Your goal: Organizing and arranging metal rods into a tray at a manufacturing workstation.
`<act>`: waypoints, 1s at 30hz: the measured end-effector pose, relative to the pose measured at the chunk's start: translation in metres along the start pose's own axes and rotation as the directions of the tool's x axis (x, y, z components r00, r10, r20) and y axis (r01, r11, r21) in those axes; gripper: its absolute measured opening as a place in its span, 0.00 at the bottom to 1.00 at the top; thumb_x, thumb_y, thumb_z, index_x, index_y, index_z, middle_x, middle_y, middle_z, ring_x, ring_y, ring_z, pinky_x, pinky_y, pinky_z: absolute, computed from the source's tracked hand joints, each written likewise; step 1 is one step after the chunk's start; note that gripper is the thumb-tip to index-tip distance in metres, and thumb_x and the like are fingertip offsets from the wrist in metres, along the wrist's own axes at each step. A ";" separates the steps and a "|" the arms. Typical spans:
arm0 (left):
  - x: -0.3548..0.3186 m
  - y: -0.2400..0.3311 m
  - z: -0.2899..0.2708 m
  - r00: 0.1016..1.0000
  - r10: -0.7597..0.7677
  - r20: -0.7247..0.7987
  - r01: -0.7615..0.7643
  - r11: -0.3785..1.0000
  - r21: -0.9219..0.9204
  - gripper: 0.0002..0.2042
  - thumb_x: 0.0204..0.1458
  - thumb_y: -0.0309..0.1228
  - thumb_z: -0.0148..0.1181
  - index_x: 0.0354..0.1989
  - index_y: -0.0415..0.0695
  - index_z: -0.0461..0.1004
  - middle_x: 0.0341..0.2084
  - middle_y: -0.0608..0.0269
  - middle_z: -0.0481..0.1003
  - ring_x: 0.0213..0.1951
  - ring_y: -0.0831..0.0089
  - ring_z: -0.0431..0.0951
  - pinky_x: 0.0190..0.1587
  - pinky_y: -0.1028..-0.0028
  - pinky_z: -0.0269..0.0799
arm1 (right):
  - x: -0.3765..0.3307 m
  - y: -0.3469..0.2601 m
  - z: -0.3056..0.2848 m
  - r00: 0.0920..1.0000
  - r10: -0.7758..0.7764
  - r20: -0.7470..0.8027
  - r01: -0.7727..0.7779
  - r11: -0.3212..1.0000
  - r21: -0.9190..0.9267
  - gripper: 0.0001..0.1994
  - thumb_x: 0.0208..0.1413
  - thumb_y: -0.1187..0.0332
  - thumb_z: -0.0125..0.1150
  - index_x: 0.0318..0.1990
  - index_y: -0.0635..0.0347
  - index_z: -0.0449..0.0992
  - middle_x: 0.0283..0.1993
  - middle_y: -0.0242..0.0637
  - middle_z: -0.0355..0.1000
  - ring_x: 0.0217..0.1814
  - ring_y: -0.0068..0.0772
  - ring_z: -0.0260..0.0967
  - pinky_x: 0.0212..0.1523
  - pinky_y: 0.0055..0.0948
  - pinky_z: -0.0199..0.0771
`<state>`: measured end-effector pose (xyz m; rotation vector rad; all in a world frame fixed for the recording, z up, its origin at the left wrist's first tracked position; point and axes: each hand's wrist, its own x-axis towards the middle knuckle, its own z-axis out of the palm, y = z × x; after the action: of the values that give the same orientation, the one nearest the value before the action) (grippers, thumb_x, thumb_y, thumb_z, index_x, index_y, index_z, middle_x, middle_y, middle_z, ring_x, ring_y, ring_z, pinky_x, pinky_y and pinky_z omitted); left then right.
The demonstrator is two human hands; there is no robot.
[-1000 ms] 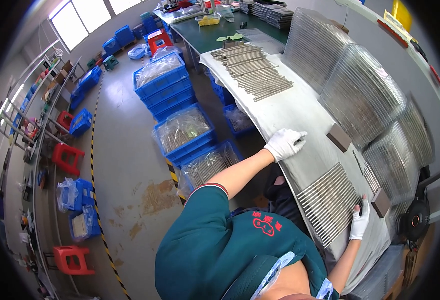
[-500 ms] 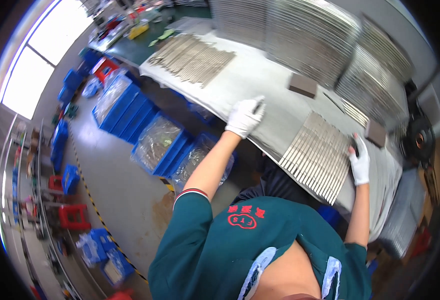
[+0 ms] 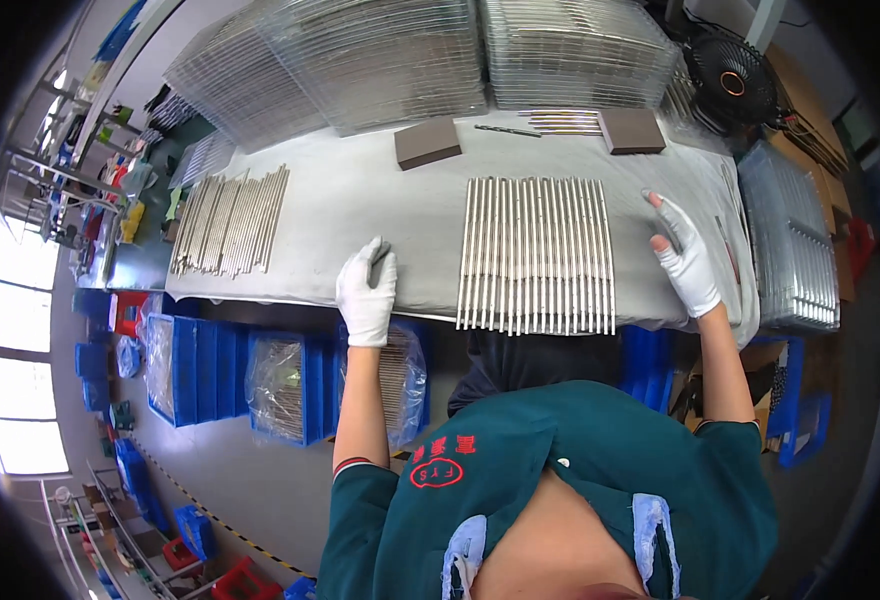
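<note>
A row of slim silver metal rods (image 3: 537,255) lies side by side on the grey-white cloth of the table, their near ends by the front edge. To its right is my right hand (image 3: 688,265) in a white glove, thumb and forefinger apart with bare tips, nothing between them. My left hand (image 3: 365,300), gloved in white with greyish fingertips, rests at the table's front edge, left of the row. Its fingers are loosely bent and slightly apart, and I see nothing in them. A second, less even batch of rods (image 3: 230,222) lies farther left.
Stacks of clear plastic trays (image 3: 380,70) line the back. Before them sit two brown blocks (image 3: 428,144), a dark thin tool (image 3: 507,130) and several rods (image 3: 564,122). A black fan (image 3: 730,80) stands back right. Blue crates (image 3: 205,370) with plastic-wrapped contents stand below the front edge.
The view has swung round, so the table now runs level across it. My right hand has drawn away from the row's right side, its fingers wider apart. My left hand stays near the front edge.
</note>
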<state>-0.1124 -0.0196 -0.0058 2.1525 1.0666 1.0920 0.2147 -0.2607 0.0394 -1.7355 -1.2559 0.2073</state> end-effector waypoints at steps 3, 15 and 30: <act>-0.020 0.025 0.009 0.986 0.110 0.125 -0.140 0.954 0.264 0.18 0.43 0.37 0.60 0.42 0.46 0.71 0.44 0.53 0.70 0.51 0.56 0.65 0.56 0.63 0.53 | -0.007 -0.007 0.010 0.981 -0.040 0.191 0.058 0.994 -0.089 0.27 0.48 0.53 0.55 0.53 0.57 0.64 0.53 0.43 0.63 0.55 0.43 0.59 0.55 0.32 0.57; 0.063 0.061 0.084 0.771 0.491 0.405 -0.529 0.848 -0.021 0.19 0.45 0.39 0.56 0.44 0.41 0.69 0.42 0.50 0.69 0.47 0.56 0.67 0.50 0.63 0.61 | 0.073 -0.008 0.091 0.952 -0.077 0.297 0.227 0.828 -0.512 0.24 0.47 0.50 0.52 0.49 0.52 0.68 0.49 0.38 0.64 0.51 0.41 0.60 0.52 0.38 0.60; 0.081 0.067 0.128 0.756 0.490 0.434 -0.570 0.819 0.066 0.17 0.45 0.48 0.52 0.36 0.52 0.76 0.31 0.51 0.73 0.33 0.57 0.73 0.37 0.63 0.68 | 0.076 -0.003 0.099 0.980 -0.054 0.193 0.164 0.768 -0.620 0.19 0.49 0.50 0.50 0.44 0.47 0.73 0.43 0.37 0.68 0.45 0.40 0.65 0.46 0.37 0.65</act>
<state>0.0519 -0.0015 0.0061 2.7848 0.3762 0.7179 0.1872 -0.1411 0.0169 -2.2376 -1.6766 -0.1782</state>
